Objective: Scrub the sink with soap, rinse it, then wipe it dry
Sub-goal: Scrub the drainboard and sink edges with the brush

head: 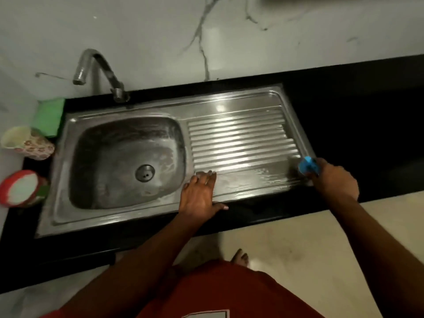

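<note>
A steel sink (68, 166) with a ribbed drainboard (241, 138) on its right is set into a black counter. Soapy film coats the basin walls around the drain (145, 172), and foam streaks lie on the flat strip below the ribs. My right hand (333, 180) grips a blue scrubber (307, 165) at the drainboard's near right corner, pressed onto the steel. My left hand (199, 195) lies flat with straight fingers on the sink's front rim, between basin and drainboard.
A curved tap (96, 70) rises behind the basin. A green cloth (49, 115) lies at the back left. A floral cup (27, 143) and a red tub of white powder (21, 188) stand left of the sink. Black counter (355, 111) extends right.
</note>
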{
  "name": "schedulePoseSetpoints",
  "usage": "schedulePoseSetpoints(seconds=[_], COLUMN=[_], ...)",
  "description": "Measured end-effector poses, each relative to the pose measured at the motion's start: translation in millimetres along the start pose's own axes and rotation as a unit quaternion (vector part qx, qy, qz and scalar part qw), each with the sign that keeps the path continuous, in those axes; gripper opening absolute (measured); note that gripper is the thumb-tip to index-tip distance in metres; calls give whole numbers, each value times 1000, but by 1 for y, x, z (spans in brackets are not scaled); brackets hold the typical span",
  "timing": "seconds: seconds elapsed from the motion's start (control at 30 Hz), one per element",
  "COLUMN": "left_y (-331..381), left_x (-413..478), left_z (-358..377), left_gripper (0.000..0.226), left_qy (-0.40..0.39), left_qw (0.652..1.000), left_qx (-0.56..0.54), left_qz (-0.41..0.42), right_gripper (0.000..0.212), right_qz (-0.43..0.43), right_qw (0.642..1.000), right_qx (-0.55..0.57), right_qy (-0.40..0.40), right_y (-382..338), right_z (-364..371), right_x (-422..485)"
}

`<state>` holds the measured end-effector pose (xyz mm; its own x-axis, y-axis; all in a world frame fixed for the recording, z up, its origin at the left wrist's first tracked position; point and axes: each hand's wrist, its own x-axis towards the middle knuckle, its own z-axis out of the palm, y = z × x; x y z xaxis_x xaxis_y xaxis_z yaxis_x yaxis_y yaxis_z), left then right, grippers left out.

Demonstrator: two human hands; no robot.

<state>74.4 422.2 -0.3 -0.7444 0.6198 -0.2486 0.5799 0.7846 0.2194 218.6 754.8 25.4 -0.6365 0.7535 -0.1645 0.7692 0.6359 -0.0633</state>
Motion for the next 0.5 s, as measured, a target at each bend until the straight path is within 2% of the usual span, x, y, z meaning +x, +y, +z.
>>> schedulePoseSetpoints(seconds=[0.13, 0.27, 0.33, 0.43, 0.5], left_y=[45, 50, 58, 69, 74], left_x=[26, 38, 42, 45, 46], left_z=[5, -2, -5, -9, -12], left_gripper=[115, 119, 119, 118, 118], left_qy=[-36, -50, -53, -68, -74], left_qw=[998, 996, 996, 996, 996], left_qx=[-10, -13, 2, 27, 38], left_qz=[-41, -71, -66, -44, -34], right_gripper=[36, 42, 38, 40, 39], right_qz=[-49, -132, -170, -135, -63], right_qw=[997, 972, 963, 973, 988], right_qx=[-32, 92, 77, 56, 16], right_qy=[-58, -169, -195, -179, -141], right_y=[-1, -83, -111, -80, -27], right_z=[-5, 3, 11, 3, -17], right_x=[6, -27, -38, -21, 5])
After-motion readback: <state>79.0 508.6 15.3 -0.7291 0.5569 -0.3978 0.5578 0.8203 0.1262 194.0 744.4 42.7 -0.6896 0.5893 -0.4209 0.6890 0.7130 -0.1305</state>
